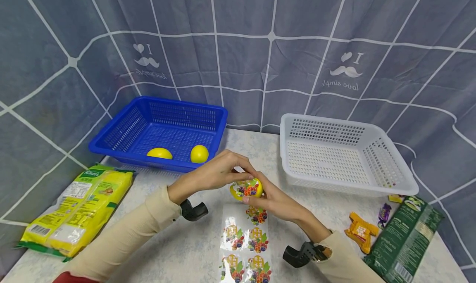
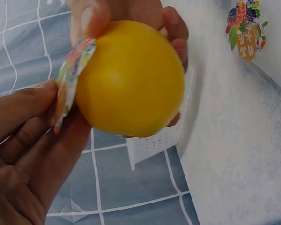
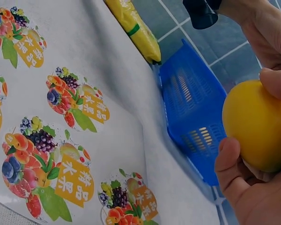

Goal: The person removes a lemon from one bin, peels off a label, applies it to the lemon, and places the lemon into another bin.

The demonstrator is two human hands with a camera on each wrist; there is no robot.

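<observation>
A yellow lemon (image 1: pixel 246 189) is held above the table between both hands. My right hand (image 1: pixel 256 196) grips it from below and behind, thumb on its front. A round fruit sticker (image 1: pixel 248 188) sits on the lemon's face. In the left wrist view the sticker (image 2: pixel 70 79) stands partly off the lemon (image 2: pixel 131 79), and my left hand (image 2: pixel 23 136) pinches its edge. My left hand (image 1: pixel 238 173) curls over the lemon's top. The right wrist view has the lemon (image 3: pixel 257 126) cupped in my right hand (image 3: pixel 243 187). A sticker sheet (image 1: pixel 245 241) lies just under the hands.
A blue basket (image 1: pixel 111 140) at the back left holds two lemons (image 1: pixel 159 153) (image 1: pixel 199 153). A white basket (image 1: pixel 372 184) stands at the back right. A yellow packet (image 1: pixel 78 208) lies at the left; a green packet (image 1: pixel 405 237), an orange snack (image 1: pixel 360 231) and a purple sweet (image 1: pixel 384 212) lie at the right.
</observation>
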